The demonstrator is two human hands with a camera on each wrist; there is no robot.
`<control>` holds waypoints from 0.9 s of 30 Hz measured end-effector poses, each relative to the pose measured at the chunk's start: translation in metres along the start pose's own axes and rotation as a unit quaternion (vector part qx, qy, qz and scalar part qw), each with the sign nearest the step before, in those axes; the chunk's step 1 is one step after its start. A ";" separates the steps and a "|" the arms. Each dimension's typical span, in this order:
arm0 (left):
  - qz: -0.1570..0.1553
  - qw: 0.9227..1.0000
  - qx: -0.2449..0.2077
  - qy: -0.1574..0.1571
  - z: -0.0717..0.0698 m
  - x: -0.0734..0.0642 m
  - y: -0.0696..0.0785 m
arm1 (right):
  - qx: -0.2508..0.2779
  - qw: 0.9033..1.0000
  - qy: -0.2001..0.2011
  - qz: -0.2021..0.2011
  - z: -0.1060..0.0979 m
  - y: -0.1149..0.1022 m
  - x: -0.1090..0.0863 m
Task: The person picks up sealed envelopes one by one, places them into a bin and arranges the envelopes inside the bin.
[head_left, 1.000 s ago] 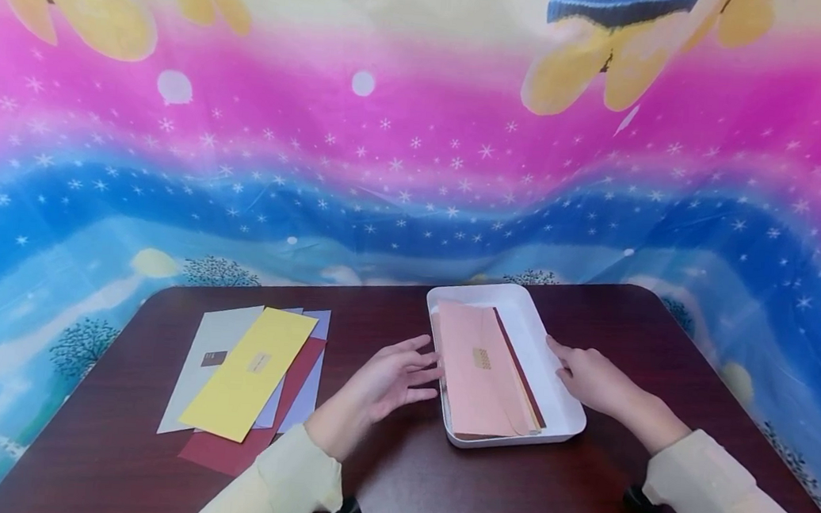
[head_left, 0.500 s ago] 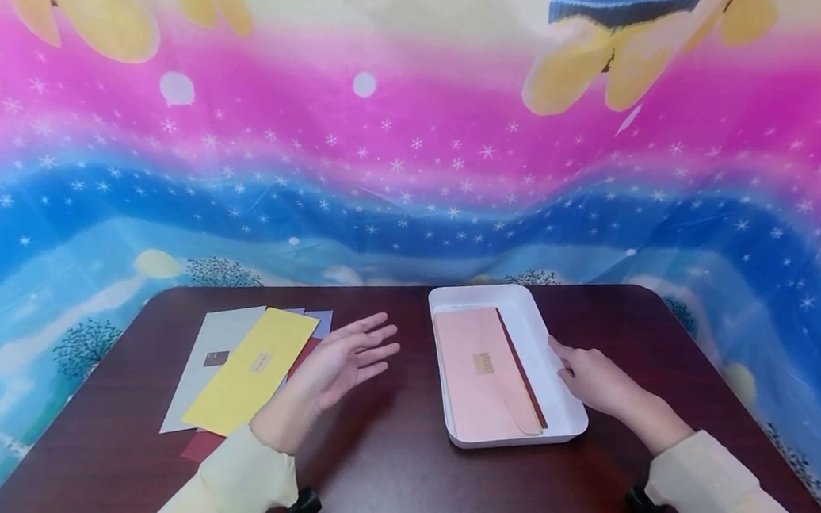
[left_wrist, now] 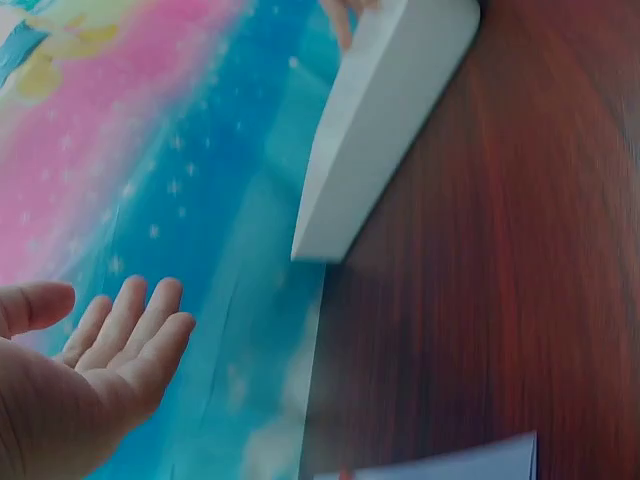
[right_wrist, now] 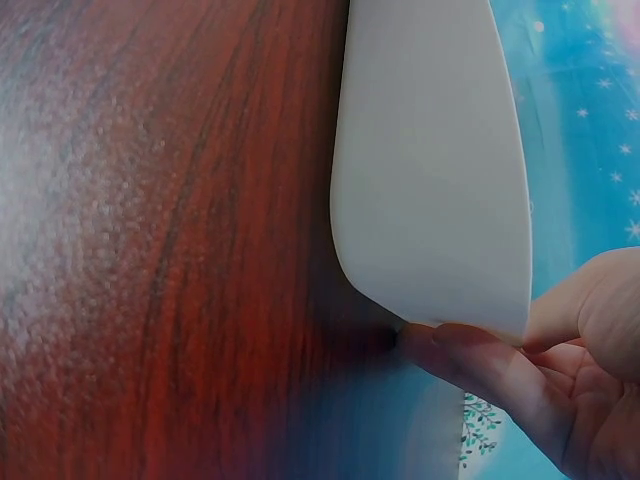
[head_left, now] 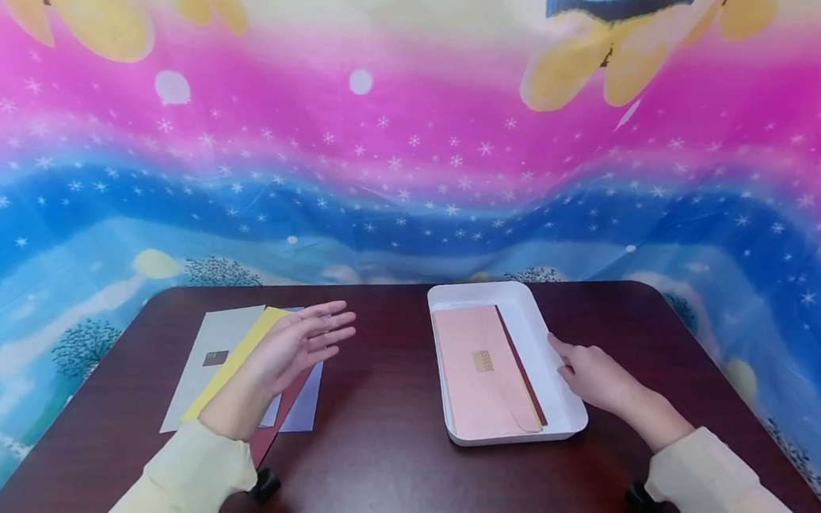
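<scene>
My left hand (head_left: 289, 351), palm turned sideways and fingers straight, hovers over the loose envelopes at the left and holds nothing. Below it lie a yellow envelope (head_left: 235, 379), partly covered by the hand, a pale grey envelope (head_left: 191, 376) with a dark label, a dark red envelope (head_left: 271, 435) and a lilac envelope (head_left: 306, 404). At the right, my right hand (head_left: 598, 377) pinches the right side wall of a white tray (head_left: 537, 337), thumb and fingers on either side in the right wrist view. Inside the tray a pink envelope (head_left: 479, 396) with a gold label tops a small stack.
The dark wooden table (head_left: 375, 461) carries everything, its far edge near the tray's back end. Behind it hangs a colourful curtain (head_left: 389, 152) with snowflakes. A black wrist device (head_left: 266, 485) sits under the left sleeve.
My left hand has moved left from the tray's edge to above the loose envelopes. The pink envelope now lies flatter and squarer on its stack. The right hand and tray stay put.
</scene>
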State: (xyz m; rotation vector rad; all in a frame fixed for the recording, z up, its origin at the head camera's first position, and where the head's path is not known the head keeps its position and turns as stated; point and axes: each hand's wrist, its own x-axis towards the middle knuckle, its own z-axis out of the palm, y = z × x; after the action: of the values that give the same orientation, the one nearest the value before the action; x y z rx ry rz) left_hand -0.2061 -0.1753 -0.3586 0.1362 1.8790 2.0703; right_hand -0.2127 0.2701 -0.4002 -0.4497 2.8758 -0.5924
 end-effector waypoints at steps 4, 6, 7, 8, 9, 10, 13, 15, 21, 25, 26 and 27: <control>0.003 1.000 0.031 0.006 -0.016 -0.004 0.004 | -0.002 1.000 -0.001 0.003 -0.001 0.000 -0.001; 0.005 0.999 0.043 0.009 -0.023 -0.006 0.006 | -0.001 1.000 -0.002 0.003 -0.001 0.000 -0.001; 0.007 0.999 0.052 0.012 -0.026 -0.008 0.007 | -0.001 1.000 -0.003 0.003 -0.001 0.000 -0.001; 0.010 0.998 0.067 0.016 -0.028 -0.009 0.008 | -0.001 1.000 -0.004 0.003 -0.001 0.000 -0.001; 0.013 0.996 0.083 0.021 -0.031 -0.010 0.008 | -0.001 1.000 -0.004 0.002 -0.001 0.000 -0.001; 0.018 0.995 0.099 0.026 -0.033 -0.011 0.009 | 0.000 1.000 -0.005 0.004 -0.001 0.000 -0.001; 0.033 0.986 0.156 0.056 -0.039 -0.013 0.011 | -0.003 1.000 -0.005 0.002 -0.001 0.000 0.000; 0.040 0.979 0.184 0.074 -0.044 -0.014 0.011 | -0.004 1.000 -0.004 0.003 -0.001 -0.001 0.000; 0.042 0.964 0.244 0.093 -0.054 -0.018 0.009 | -0.006 1.000 -0.004 0.003 -0.002 -0.002 0.001; 0.044 0.947 0.303 0.103 -0.061 -0.021 0.007 | -0.006 1.000 -0.004 0.003 -0.001 -0.002 0.001; 0.043 0.942 0.317 0.104 -0.063 -0.021 0.005 | -0.006 1.000 -0.003 0.003 -0.001 -0.002 0.000; 0.041 0.937 0.330 0.106 -0.066 -0.021 0.003 | -0.007 1.000 -0.003 0.002 -0.001 -0.002 0.000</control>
State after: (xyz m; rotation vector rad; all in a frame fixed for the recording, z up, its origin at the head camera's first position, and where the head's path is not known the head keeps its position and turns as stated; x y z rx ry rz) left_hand -0.2063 -0.2444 -0.3600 0.1564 2.6795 1.4573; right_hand -0.2129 0.2687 -0.3987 -0.4455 2.8767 -0.5702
